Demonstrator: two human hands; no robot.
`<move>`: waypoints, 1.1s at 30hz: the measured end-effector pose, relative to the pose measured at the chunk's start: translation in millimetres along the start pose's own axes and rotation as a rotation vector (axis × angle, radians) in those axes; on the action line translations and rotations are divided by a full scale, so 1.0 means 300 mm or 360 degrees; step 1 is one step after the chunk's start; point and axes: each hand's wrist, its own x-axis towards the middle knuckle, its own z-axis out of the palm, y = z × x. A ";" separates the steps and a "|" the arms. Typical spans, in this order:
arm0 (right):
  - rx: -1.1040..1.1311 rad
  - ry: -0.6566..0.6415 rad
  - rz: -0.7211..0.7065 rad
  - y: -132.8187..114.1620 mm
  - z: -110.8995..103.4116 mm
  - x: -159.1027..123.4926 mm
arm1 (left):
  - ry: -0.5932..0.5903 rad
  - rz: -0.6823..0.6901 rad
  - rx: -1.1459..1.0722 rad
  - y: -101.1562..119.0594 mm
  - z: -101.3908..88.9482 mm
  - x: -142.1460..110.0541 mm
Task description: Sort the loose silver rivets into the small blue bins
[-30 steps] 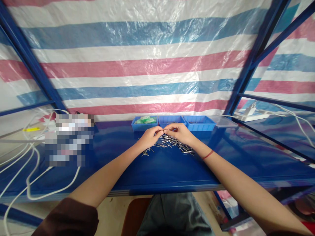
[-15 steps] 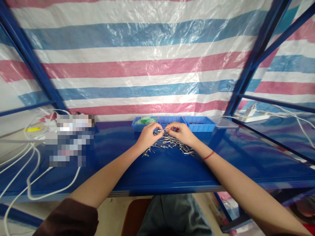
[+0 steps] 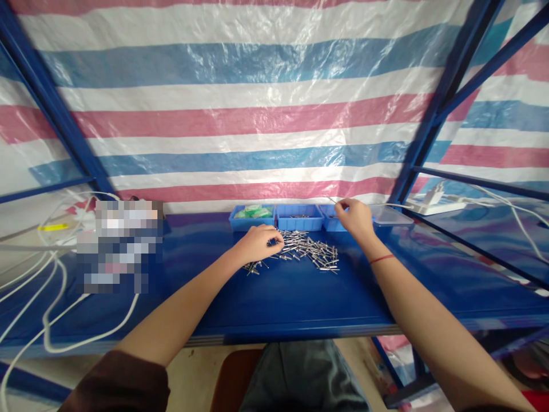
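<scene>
A glossy blue tabletop [image 3: 295, 303] spreads beneath both hands, with a red, white and blue striped sheet [image 3: 240, 117] hanging beyond the fingertips and blue metal posts [image 3: 437, 114] rising well out to either side. From my remote seat I see the right hand [image 3: 355, 218] pinching one thin metal piece [image 3: 331, 200] between thumb and fingertips, at the right bin [image 3: 333, 225]. The left hand [image 3: 256, 244] curls narrowly over the left part of a heap of metal pieces [image 3: 319, 252]; I cannot tell whether it grips anything. I count three blue bins in a row beyond the heap: the left bin [image 3: 238, 221] with green packets [image 3: 254, 212], the middle bin [image 3: 299, 226] with some metal pieces, and the right one, its contents mostly hidden from me by the right hand. The heap's overlapping pieces defeat my count. Well left of the left hand, a pixelated patch [image 3: 122, 243] masks what lies there; the left sleeve [image 3: 122, 380] is cut off at the bottom edge.
</scene>
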 end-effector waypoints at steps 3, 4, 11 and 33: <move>-0.0274 0.0016 0.0018 0.062 0.004 0.010 | -0.0136 0.0021 0.0087 0.020 0.001 -0.005; -0.0313 0.0020 0.0005 0.070 0.010 0.009 | -0.0148 0.0015 0.0105 0.025 0.005 -0.005; -0.0106 -0.0220 -0.0280 -0.038 0.047 -0.024 | -0.0084 0.0009 0.0141 0.048 0.038 0.003; 0.0478 -0.1185 -0.0821 -0.186 0.077 -0.123 | -0.0012 -0.0076 0.0189 0.056 0.033 0.005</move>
